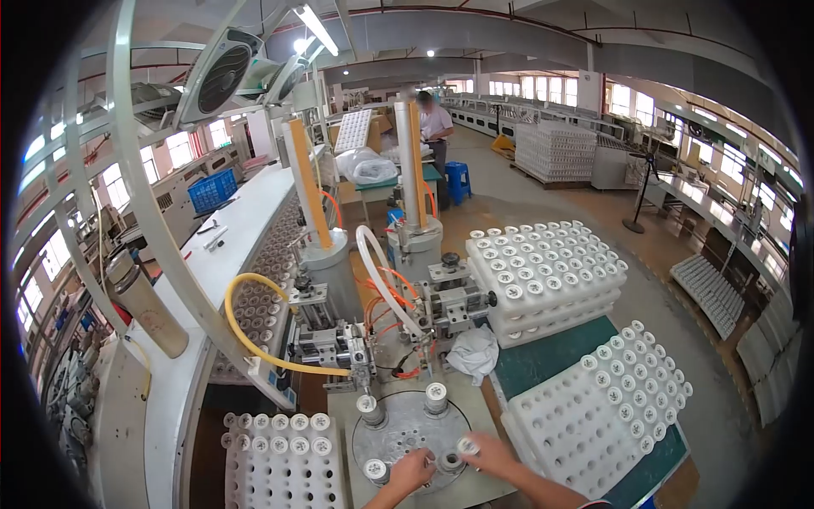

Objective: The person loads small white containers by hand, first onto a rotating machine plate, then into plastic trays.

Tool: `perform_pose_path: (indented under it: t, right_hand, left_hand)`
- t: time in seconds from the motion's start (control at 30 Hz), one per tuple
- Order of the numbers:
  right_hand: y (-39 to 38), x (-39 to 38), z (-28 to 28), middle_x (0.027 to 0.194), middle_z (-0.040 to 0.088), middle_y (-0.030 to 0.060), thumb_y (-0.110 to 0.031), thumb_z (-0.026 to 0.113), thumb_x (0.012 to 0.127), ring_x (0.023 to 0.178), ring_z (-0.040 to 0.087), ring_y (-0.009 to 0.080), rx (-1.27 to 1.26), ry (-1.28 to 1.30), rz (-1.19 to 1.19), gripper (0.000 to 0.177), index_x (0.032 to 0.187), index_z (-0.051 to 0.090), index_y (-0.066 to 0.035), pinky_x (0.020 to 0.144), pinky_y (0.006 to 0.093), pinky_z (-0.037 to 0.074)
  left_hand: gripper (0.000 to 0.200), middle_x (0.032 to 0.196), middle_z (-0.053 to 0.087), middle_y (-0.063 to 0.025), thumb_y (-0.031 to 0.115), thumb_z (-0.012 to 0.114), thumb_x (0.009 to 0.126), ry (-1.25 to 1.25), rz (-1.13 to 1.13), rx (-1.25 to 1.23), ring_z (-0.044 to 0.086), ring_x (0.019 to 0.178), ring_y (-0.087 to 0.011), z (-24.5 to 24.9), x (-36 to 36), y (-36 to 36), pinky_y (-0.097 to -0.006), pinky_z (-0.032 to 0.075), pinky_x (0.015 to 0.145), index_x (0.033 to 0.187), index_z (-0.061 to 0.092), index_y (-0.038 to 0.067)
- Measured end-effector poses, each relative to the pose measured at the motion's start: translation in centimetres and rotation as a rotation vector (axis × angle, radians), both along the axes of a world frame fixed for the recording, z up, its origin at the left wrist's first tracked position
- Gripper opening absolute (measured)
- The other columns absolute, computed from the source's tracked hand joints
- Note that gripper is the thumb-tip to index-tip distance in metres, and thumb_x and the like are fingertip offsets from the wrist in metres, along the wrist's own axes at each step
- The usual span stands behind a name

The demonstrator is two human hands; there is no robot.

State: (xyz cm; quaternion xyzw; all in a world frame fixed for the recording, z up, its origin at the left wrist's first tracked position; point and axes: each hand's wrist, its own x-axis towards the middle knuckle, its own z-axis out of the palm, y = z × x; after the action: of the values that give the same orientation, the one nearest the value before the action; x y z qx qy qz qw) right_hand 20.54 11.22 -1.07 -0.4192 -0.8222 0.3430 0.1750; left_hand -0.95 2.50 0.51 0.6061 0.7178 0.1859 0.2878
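Head view: black curved borders cut off the room's corners, and the far end is too small to read clearly. A person (pixel 435 127) stands there, head blurred, partly behind a tall metal post (pixel 403 161). Stacked white trays (pixel 543 319) at right carry rows of white cups on top; what fills the lower layers is mostly hidden. Nearer, a tilted tray (pixel 530 454) has cups across its right part and bare holes across its left. The lower-left tray (pixel 338 467), cropped by the bottom edge, has two rows of cups at its far end, bare holes nearer. Between these trays lies a round metal plate (pixel 381 433) bearing holders, three topped with cups. The right hand (pixel 493 455) pinches one white cup (pixel 467 445) above the plate's right edge, beside a holder (pixel 451 461); the cup is round and pale, its top marks blurred. The left hand (pixel 413 469) curls its fingers just left of that holder; whether they grip anything, I cannot tell.
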Motion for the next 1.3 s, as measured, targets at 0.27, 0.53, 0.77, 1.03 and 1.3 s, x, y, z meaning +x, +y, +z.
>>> perform_pose_path:
  t: [0.27,0.53,0.77,1.03,1.3]
  right_hand:
    - [-2.6,-2.5,-3.9,0.107,0.057,0.0143,-0.051,0.064,0.077,0.098,0.057,0.0318,0.156,-0.17,0.017,0.071,0.134,0.043,-0.014,0.084,0.0416,0.044]
    - [-4.3,2.7,-5.6,0.092,0.061,0.0119,-0.03,0.07,0.077,0.08,0.061,0.0233,-0.039,0.027,-0.299,0.067,0.134,0.043,-0.008,0.074,0.0361,0.049]
    - [-2.2,4.4,-5.8,0.078,0.06,0.0085,-0.016,0.067,0.076,0.067,0.057,0.0182,-0.046,0.189,-0.438,0.05,0.123,0.052,-0.005,0.066,0.0321,0.049]
    - [1.4,-0.8,-2.0,0.084,0.058,0.0094,-0.013,0.064,0.076,0.073,0.056,0.023,0.107,0.085,-0.258,0.045,0.12,0.055,-0.007,0.071,0.0357,0.046]
    - [0.2,-7.8,-6.8,0.092,0.058,0.009,-0.025,0.069,0.069,0.086,0.053,0.0285,0.562,-0.317,0.287,0.058,0.124,0.053,-0.011,0.077,0.0456,0.037]
  left_hand:
    - [0.031,0.082,0.06,-0.0096,0.019,0.06,0.073,-0.097,0.116,0.156,0.061,0.075,-0.0258,-0.1,-2.8,-2.2,-0.0363,0.049,0.066,0.104,0.064,0.015]
    - [0.029,0.085,0.059,-0.0097,0.021,0.065,0.073,-0.092,0.116,0.178,0.061,0.078,-0.0244,0.4,-2.0,1.5,-0.0364,0.049,0.069,0.101,0.064,0.013]
    - [0.061,0.104,0.057,-0.01,0.03,0.07,0.072,0.11,-0.03,0.055,0.062,0.092,-0.0314,1.2,3.1,4.5,-0.0437,0.051,0.074,0.127,0.047,0.019]
    - [0.065,0.107,0.057,-0.0099,0.029,0.071,0.072,0.291,-0.281,-0.025,0.061,0.094,-0.0313,0.4,2.8,2.7,-0.0431,0.052,0.073,0.131,0.044,0.024]
    - [0.064,0.109,0.055,-0.0112,0.026,0.069,0.074,0.043,0.513,0.135,0.058,0.097,-0.0316,4.5,-9.0,-11.9,-0.0423,0.049,0.076,0.133,0.044,0.021]
